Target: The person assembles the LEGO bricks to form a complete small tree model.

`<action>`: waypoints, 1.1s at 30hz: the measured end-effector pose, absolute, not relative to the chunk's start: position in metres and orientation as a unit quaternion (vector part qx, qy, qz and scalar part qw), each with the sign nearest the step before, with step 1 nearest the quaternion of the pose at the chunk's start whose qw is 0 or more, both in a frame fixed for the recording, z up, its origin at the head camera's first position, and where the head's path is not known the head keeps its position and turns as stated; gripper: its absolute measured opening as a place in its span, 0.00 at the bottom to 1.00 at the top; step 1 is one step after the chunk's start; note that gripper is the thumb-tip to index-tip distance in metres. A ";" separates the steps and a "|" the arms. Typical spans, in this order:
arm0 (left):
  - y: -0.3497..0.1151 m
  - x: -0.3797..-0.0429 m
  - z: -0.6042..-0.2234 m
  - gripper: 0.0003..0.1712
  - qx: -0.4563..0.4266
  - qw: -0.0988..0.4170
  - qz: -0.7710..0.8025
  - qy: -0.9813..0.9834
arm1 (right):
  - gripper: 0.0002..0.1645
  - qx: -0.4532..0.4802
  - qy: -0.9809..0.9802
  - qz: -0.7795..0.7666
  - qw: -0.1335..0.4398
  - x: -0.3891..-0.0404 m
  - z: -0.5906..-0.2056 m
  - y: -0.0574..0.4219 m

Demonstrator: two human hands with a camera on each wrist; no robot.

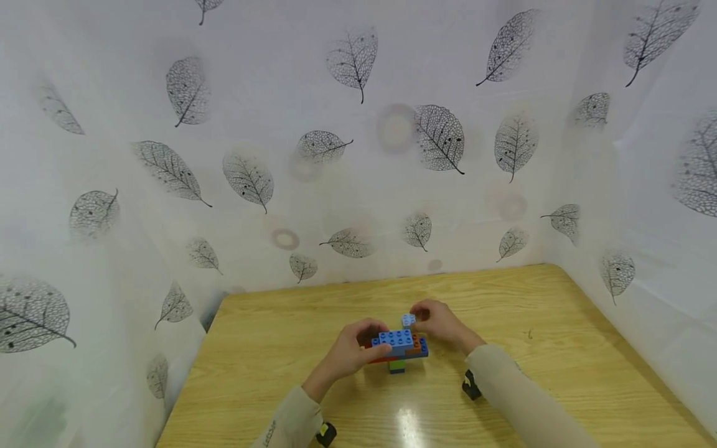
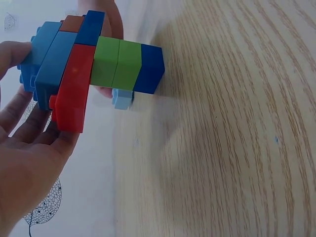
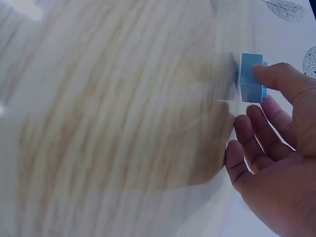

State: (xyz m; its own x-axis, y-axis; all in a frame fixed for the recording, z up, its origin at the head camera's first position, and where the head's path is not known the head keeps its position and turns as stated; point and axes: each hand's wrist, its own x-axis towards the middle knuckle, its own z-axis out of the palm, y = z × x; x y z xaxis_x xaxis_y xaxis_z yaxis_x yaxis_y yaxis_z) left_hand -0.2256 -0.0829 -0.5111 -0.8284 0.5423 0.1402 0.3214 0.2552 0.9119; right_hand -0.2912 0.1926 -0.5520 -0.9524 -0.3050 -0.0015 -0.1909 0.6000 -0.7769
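Observation:
My left hand [image 1: 348,353] grips a structure of toy building bricks by its upper left side, thumb in front and fingers behind. On top is a blue brick [image 1: 395,341], with more blue bricks, an orange-brown brick [image 2: 71,23] and a red brick [image 2: 74,89] around and under it. Green bricks [image 2: 116,62] and a dark blue brick [image 2: 150,69] form a narrow stem below. Just behind the structure, my right hand [image 1: 440,322] pinches a small light blue brick [image 3: 251,79]. Its thumb lies on the brick's side, while the other fingers are partly curled.
The wooden table [image 1: 269,348] meets a pale curtain [image 1: 381,186] with a leaf print at the back and both sides. Black straps [image 1: 471,385] sit at both wrists.

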 end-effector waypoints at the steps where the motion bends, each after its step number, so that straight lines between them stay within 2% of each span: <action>1: -0.083 -0.225 -0.511 0.17 0.275 0.101 0.545 0.786 | 0.22 -0.133 0.892 -0.426 0.068 -0.291 -0.551 0.192; 7: -0.083 -0.225 -0.512 0.17 0.265 0.104 0.544 0.789 | 0.20 -0.119 0.894 -0.428 0.066 -0.288 -0.541 0.192; 20: -0.083 -0.224 -0.509 0.17 0.257 0.108 0.549 0.788 | 0.15 -0.180 0.885 -0.428 0.037 -0.276 -0.505 0.192; 33: -0.083 -0.224 -0.511 0.17 0.264 0.105 0.553 0.783 | 0.20 -0.224 0.870 -0.438 0.029 -0.257 -0.478 0.185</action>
